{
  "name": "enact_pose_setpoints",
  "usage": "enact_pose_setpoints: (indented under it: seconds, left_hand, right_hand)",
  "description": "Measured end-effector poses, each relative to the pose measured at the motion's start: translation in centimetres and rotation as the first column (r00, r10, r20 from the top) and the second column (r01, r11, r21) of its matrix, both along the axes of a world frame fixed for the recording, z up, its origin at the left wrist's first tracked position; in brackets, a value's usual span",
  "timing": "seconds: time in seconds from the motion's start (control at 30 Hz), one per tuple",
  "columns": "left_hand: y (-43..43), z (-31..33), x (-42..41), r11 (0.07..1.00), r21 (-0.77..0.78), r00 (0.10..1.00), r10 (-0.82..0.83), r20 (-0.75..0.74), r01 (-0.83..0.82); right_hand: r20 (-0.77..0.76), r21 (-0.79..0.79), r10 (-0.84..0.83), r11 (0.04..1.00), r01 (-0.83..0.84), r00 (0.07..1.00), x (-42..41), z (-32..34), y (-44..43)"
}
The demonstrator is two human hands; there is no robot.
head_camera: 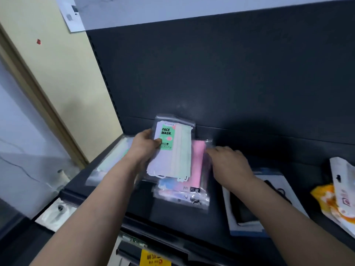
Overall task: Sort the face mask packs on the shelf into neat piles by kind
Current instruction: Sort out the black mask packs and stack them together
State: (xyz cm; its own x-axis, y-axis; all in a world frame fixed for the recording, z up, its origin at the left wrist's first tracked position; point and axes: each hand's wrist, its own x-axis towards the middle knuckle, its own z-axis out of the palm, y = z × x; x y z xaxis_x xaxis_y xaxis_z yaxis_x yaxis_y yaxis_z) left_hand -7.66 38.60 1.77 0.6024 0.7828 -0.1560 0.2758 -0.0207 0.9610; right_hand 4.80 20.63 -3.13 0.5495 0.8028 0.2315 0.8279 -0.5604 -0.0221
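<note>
My left hand (144, 146) grips a clear pack of pastel masks with a green "FACE MASK" label (173, 150), lifted and tilted above the dark shelf (172, 219). Under it lies a small pile of clear packs with pink and blue masks (194, 181). My right hand (228, 164) rests on the right side of that pile, fingers curled at the pink pack's edge; whether it grips is unclear. A pack of pale green masks (113, 158) lies flat at the shelf's left end, partly behind my left forearm.
A black mask in a white-framed pack (247, 214) lies right of the pile. Orange and white packs (338, 196) sit at the far right. The dark back panel (230, 77) rises behind. A white pack (57, 214) lies lower left. A yellow price tag (153, 259) hangs below.
</note>
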Motion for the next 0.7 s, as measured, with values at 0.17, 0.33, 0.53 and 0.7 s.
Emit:
enact_pose_setpoints:
  seconds: [0.17, 0.33, 0.53, 0.7]
  left_hand:
    - [6.0, 0.2, -5.1, 0.991, 0.069, 0.990, 0.118, -0.081, -0.112]
    - [9.9, -1.1, -7.8, 0.927, 0.375, 0.932, 0.156, -0.326, -0.024]
    - [11.1, -4.5, -7.9, 0.711, 0.669, 0.739, 0.329, -0.588, 0.216]
    - [8.0, -3.4, -4.7, 0.572, 0.785, 0.860, 0.252, -0.444, 0.237]
  right_hand:
    - [-0.040, 0.022, 0.063, 0.998, -0.062, 0.997, -4.4, 0.7, 5.9]
    - [-0.076, 0.013, 0.111, 0.994, -0.110, 0.991, -7.3, -0.3, 9.6]
    - [-0.062, 0.005, 0.102, 0.995, -0.101, 0.993, -7.9, 0.0, 9.5]
    - [-0.067, 0.036, 0.033, 0.999, -0.031, 0.997, -7.5, 0.3, 7.6]
